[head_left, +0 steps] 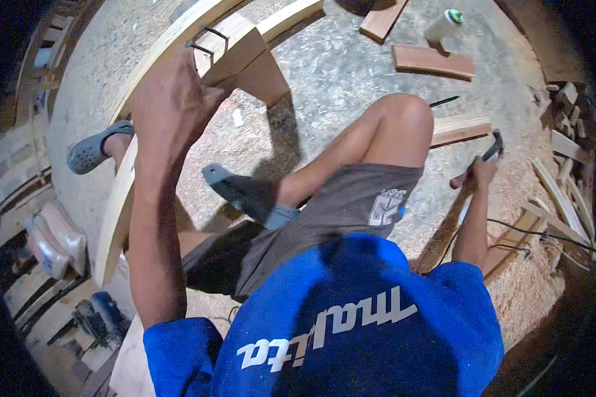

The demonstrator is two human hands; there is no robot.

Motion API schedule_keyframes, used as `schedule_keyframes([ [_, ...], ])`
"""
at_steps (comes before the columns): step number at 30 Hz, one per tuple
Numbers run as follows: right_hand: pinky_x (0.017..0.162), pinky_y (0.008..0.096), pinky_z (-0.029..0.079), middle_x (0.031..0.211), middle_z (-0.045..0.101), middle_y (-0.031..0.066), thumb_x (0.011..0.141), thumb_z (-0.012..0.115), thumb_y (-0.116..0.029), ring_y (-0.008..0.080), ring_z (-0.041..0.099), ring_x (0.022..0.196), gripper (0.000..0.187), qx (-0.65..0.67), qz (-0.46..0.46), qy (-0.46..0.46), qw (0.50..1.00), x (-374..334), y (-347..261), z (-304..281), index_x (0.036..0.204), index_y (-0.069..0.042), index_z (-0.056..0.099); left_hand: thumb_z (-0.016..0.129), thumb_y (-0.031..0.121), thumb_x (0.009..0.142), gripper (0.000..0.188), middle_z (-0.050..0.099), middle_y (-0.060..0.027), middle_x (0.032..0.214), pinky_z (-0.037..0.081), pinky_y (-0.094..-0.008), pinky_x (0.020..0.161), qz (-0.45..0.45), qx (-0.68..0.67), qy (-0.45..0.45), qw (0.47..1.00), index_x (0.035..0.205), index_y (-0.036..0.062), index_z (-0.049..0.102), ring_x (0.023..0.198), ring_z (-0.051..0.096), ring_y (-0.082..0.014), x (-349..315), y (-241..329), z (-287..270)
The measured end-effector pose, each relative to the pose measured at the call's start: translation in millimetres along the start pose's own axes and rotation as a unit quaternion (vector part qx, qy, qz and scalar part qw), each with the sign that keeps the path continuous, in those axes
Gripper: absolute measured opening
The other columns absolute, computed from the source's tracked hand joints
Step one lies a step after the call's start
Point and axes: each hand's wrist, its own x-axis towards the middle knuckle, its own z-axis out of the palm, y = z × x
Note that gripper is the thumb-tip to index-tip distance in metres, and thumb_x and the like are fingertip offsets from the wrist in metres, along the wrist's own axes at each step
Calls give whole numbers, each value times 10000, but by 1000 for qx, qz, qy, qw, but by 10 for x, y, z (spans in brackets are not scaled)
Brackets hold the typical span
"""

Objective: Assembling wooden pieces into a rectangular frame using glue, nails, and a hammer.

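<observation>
My left hand is closed over a curved wooden frame, its thumb against a short board set across the frame. Two nails stick up from the wood just beyond the knuckles. Where the fingers wrap under, they are hidden. Well off to the right, my right hand grips a hammer by its handle, the dark head pointing away from me. The frame runs down past my left forearm, beside my legs.
Beyond my knee lie a reddish board, another wood offcut and a white bottle with a green cap. A pale block rests near the hammer. Scrap wood and a black cable are at right; sawdust covers the floor.
</observation>
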Motion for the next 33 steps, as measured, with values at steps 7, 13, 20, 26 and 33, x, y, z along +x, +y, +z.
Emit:
schedule_keyframes([
  [7, 763, 434, 522, 971, 707, 206, 803, 729, -321, 328, 680, 820, 435, 317, 95, -71, 941, 615, 735, 191, 1007, 59, 667, 841, 456, 728, 523, 679, -248, 797, 527, -506, 698, 41, -19, 60, 997, 904, 0, 653, 799, 680, -436, 74, -9, 118],
  [13, 505, 248, 443, 786, 606, 51, 950, 666, -202, 109, 546, 594, 244, 502, -29, 100, 859, -602, -791, -1127, 1056, 1, 580, 847, 465, 717, 554, 689, -243, 821, 526, -499, 713, 18, 14, 53, 998, 979, 7, 676, 811, 677, -440, 102, 22, 85],
  [20, 940, 310, 490, 1168, 686, 77, 990, 599, -111, 175, 630, 1042, 442, 456, -404, -128, 783, -1560, -2372, -1887, 1420, -30, 541, 870, 243, 696, 549, 687, -220, 882, 525, -456, 721, 32, 17, 17, 999, 1135, 20, 627, 836, 676, -410, 72, -150, 68],
  [26, 736, 426, 498, 899, 629, 102, 789, 680, -116, 313, 645, 844, 538, 287, -660, -174, 672, -2057, -3002, -1912, 1315, -228, 656, 876, 285, 698, 593, 706, -232, 868, 531, -497, 744, 11, 9, 12, 1000, 1174, 36, 624, 863, 686, -440, 120, -53, 25],
  [33, 683, 451, 568, 921, 632, 117, 852, 589, -115, 326, 698, 872, 374, 303, -722, -176, 597, -2324, -3366, -1715, 1208, -187, 677, 844, 269, 724, 567, 704, -247, 865, 539, -468, 719, 37, 2, 30, 999, 1179, 25, 609, 830, 682, -456, 93, 5, 44],
])
